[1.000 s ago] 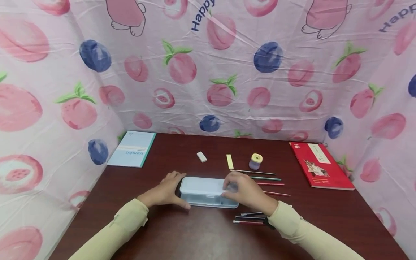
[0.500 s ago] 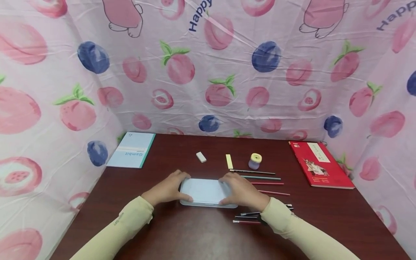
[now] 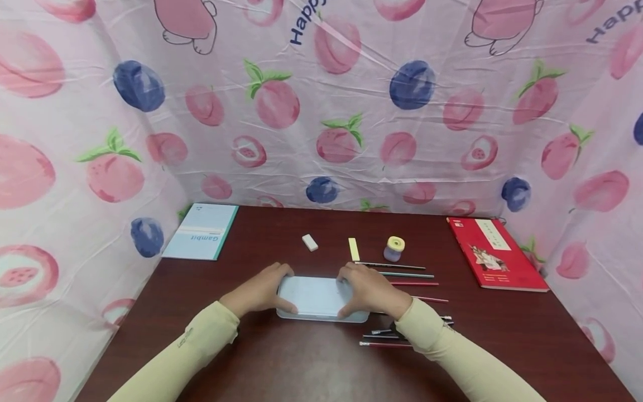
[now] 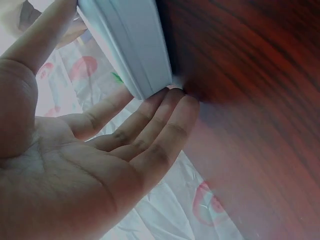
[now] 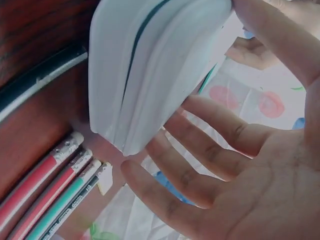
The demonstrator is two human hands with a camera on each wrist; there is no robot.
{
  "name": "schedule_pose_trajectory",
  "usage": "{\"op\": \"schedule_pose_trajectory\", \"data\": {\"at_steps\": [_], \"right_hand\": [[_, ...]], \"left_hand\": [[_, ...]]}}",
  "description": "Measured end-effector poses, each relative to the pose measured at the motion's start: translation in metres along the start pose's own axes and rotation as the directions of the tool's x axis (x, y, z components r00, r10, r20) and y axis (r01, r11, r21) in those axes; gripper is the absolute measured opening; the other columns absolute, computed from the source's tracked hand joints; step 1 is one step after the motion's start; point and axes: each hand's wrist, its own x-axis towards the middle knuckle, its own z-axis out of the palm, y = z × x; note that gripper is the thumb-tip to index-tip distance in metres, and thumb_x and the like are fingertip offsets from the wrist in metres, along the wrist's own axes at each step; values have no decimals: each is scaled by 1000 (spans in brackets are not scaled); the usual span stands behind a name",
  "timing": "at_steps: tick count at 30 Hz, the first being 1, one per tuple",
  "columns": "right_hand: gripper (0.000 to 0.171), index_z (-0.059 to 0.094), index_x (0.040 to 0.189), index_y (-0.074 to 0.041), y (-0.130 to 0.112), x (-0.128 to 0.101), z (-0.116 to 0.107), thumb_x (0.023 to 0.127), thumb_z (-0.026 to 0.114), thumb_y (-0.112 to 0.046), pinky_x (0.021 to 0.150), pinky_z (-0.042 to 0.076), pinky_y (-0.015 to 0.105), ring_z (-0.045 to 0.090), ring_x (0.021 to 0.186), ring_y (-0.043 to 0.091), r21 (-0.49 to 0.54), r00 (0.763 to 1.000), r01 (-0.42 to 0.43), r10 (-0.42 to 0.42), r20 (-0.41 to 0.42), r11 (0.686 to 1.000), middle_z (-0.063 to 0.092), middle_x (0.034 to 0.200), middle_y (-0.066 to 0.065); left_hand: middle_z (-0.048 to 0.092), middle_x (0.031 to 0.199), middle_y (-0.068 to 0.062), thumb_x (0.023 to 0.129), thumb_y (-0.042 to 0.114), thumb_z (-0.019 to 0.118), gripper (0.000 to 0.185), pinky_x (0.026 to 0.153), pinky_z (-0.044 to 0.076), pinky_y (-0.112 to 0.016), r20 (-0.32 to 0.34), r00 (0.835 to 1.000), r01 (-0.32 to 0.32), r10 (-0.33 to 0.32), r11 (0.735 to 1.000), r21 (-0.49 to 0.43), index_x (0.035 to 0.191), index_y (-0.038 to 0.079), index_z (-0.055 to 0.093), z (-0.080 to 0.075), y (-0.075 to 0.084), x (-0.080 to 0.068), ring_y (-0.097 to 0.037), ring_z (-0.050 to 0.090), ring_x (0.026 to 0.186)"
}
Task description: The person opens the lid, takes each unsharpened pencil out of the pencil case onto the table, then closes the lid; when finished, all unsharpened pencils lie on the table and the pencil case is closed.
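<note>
A white pencil case (image 3: 317,296) lies on the dark wooden table, its lid down over the pale base. My left hand (image 3: 262,290) grips its left end, thumb at the front edge and fingers round the back corner. At the right end my right hand (image 3: 373,291) holds it the same way. The left wrist view shows the case's end (image 4: 142,60) between thumb and fingertips. From the right wrist, a thin dark line shows along the seam of the case (image 5: 145,75), and the fingertips sit at its far edge.
Several pencils (image 3: 412,274) lie right of the case, more pencils (image 3: 384,344) nearer the front. Behind are a white eraser (image 3: 310,242), a yellow strip (image 3: 354,249) and a yellow-lidded jar (image 3: 394,249). A pale blue notebook (image 3: 201,231) lies left, a red book (image 3: 497,254) right.
The pencil case's lid, partly raised one second ago, has come down. My right hand has moved from the lid's front to grip the right end; the left hand's thumb now lies along the front edge.
</note>
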Motion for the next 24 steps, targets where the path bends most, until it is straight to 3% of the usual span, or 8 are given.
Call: {"op": "schedule_pose_trajectory", "data": {"at_steps": [15,24], "right_hand": [[74,71,117,-9,4,-5,6,59,105,-39,92,56,46,60,107,22,19,999,5,-4,-37,1000,66,117,5],[71,69,121,-8,10,-8,4,67,101,-42,93,56,43,59,111,21,1,996,89,-89,-12,996,64,120,4]], "left_hand": [[63,128,-13,73,36,100,82,104,54,-47,-9,1000,-25,25,1000,6,136,5,60,3,2,-4,-25,58,115],[62,127,-11,79,37,96,81,100,56,-43,28,996,-81,79,994,70,142,4,57,2,-1,-5,-21,58,110]]}}
